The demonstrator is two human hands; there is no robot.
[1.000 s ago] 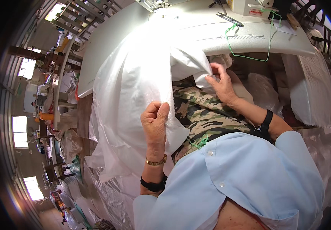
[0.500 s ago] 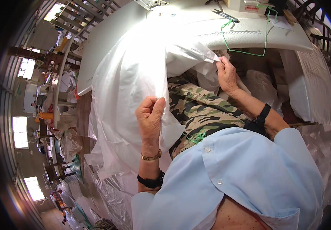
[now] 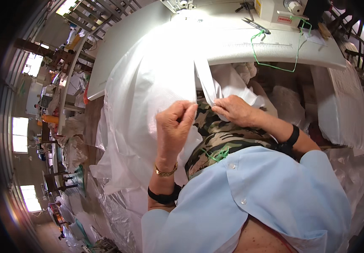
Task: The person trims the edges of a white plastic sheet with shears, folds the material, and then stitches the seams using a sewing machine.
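A large white plastic-like sheet hangs off the front edge of the worktable and falls past my lap on the left. My left hand pinches an edge of it between thumb and fingers. Close by on the right, my right hand grips a narrower fold of the same sheet, which runs down from the table edge. Glare washes out the sheet where it lies on the tabletop beneath the lamp.
Thread snips with a green cord lie on the table beside a printed ruler scale. A white sewing machine stands at the back. Stacked white sheets hang at the right; clear plastic covers the lower left.
My right hand has come down and left toward my left hand, bringing its part of the sheet along. My left hand has shifted slightly right, still holding the edge.
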